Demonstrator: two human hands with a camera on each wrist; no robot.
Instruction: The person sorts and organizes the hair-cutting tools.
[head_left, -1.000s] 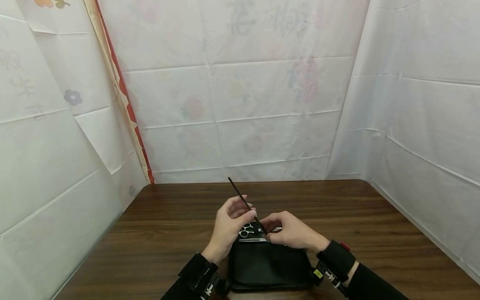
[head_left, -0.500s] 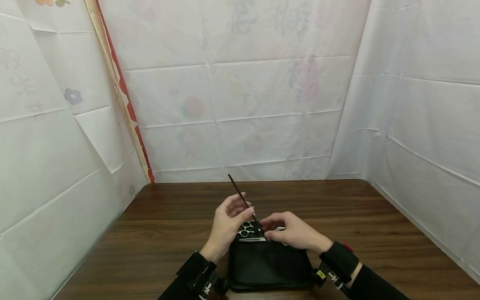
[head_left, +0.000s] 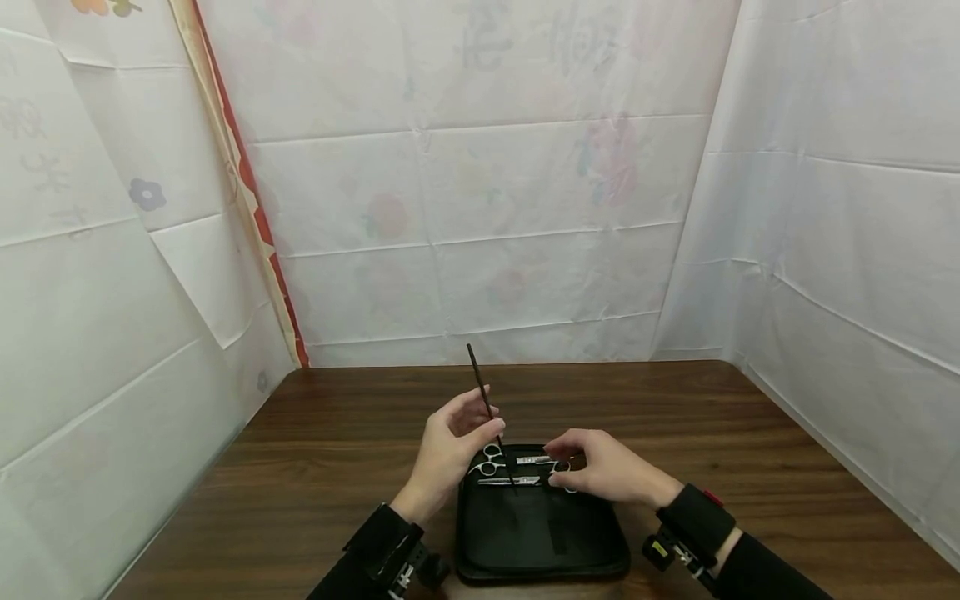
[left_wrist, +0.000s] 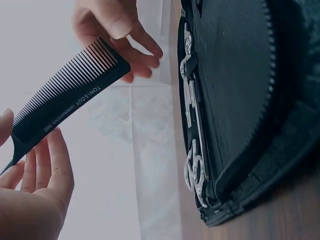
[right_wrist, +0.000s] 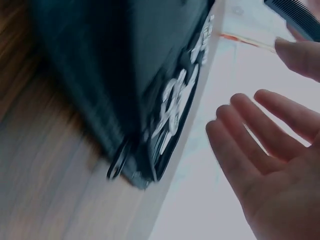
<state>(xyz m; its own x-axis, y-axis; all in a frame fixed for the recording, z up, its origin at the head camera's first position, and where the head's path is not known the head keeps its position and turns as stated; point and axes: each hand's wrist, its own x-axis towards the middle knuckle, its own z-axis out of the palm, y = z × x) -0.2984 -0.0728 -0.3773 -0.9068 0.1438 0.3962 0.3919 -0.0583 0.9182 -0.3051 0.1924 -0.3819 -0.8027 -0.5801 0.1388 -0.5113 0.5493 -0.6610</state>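
Note:
My left hand (head_left: 447,454) pinches a black tail comb (left_wrist: 75,92) between thumb and fingers, near where its teeth end and the thin tail begins. The comb slants in the air above the back of an open black zip case (head_left: 536,533). White lettering runs along its spine. My right hand (head_left: 618,471) has come away from the comb, fingers loosely bent and holding nothing, over the right side of the case. Two pairs of silver scissors (left_wrist: 194,170) lie in the back part of the case, one pair partly behind the right hand in the head view.
The case lies on a dark wood table (head_left: 337,467). White patterned sheets (head_left: 480,208) hang behind and at both sides of the table. A zip pull (right_wrist: 117,160) sticks out at a corner of the case.
My right hand has let go of the comb's lower end and moved right. The comb, still in the left hand, has tilted more upright. More of the scissors shows.

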